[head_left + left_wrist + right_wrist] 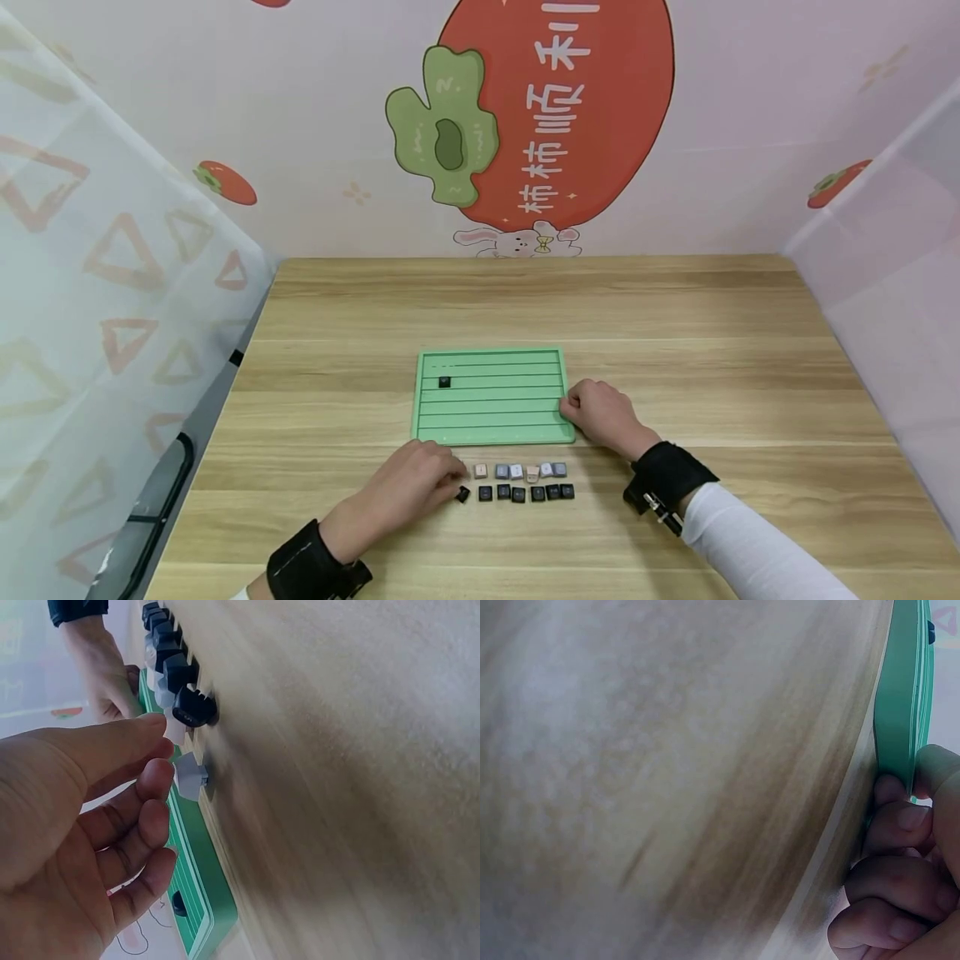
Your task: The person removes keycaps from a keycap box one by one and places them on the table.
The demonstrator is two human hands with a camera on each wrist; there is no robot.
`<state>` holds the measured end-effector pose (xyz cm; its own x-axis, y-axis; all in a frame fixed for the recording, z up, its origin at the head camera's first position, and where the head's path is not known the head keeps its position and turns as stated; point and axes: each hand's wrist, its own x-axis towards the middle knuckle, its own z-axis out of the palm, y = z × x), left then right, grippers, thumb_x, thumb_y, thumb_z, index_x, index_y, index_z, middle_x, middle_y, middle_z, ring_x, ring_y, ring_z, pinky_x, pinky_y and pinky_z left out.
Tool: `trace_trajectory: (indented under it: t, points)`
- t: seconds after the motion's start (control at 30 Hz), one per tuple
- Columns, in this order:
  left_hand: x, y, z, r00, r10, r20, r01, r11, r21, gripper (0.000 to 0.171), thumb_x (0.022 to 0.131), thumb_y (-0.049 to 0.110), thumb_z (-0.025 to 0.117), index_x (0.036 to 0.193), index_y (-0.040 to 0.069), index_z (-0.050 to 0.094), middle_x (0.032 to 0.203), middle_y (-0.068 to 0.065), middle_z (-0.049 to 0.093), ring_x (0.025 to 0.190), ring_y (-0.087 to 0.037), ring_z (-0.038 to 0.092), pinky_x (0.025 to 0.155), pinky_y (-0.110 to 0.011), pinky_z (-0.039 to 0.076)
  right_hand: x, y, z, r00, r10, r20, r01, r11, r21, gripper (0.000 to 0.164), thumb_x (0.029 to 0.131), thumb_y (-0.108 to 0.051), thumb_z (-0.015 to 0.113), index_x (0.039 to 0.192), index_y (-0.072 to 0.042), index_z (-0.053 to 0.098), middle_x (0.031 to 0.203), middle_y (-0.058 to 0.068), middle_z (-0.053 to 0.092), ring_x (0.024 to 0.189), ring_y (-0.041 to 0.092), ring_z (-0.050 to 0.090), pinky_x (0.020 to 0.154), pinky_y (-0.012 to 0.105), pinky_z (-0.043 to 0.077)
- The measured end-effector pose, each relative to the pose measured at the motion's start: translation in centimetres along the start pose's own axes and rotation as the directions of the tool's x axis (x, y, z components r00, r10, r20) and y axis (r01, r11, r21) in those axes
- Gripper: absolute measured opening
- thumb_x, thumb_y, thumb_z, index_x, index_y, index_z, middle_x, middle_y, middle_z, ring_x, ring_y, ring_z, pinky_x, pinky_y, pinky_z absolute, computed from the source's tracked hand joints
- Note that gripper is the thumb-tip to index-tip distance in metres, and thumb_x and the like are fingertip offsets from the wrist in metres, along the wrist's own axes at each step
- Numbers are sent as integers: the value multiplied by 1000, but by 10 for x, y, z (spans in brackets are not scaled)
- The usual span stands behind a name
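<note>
A green grooved board (491, 408) lies on the table with one black keycap (445, 382) on it. My right hand (603, 414) grips the board's right edge, thumb on top and fingers curled at the side, as the right wrist view shows. Below the board, my left hand (416, 479) hovers at the left end of two rows of keycaps, fingers loosely bent and nothing between them. Nearest its fingertips are a tilted black keycap (193, 706) and a pale keycap (189, 777). Light keycaps (516, 472) form the upper row, black keycaps (518, 495) the lower.
The wooden table (675, 325) extends around the board and keycaps. Behind it rises a printed wall covering (330, 125), with white patterned sheets (127, 250) at the left and another at the right. A dark metal frame (161, 508) stands beside the table's left edge.
</note>
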<state>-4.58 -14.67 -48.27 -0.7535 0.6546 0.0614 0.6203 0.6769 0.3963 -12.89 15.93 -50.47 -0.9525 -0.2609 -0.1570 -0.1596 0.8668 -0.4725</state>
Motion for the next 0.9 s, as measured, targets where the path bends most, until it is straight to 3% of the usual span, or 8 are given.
trace_trajectory:
  t: [0.2, 0.43, 0.9]
  points:
    - [1, -1, -1, 1000, -20, -24, 20, 1000, -14, 15, 81, 24, 68, 93, 16, 73, 84, 8, 68, 73, -2, 55, 70, -27, 46, 0, 0, 0, 1000, -2, 5, 2, 1000, 5, 40, 86, -25, 53, 50, -16, 36, 50, -7, 25, 46, 11, 27, 47, 27, 22]
    - [4, -2, -4, 997, -66, -45, 67, 998, 12, 20, 81, 30, 68, 95, 16, 72, 86, 7, 68, 76, -5, 57, 70, -28, 45, 0, 0, 0, 1000, -6, 2, 6, 1000, 0, 41, 86, -26, 53, 50, -16, 35, 50, -7, 25, 46, 11, 27, 47, 27, 22]
    - [13, -6, -9, 992, -58, -115, 65, 996, 63, 20, 80, 33, 69, 94, 19, 71, 88, 8, 68, 78, -6, 58, 69, -27, 44, 0, -1, -1, 1000, -7, 2, 7, 1000, 4, 41, 87, -26, 53, 50, -16, 36, 49, -7, 25, 46, 11, 28, 46, 27, 22]
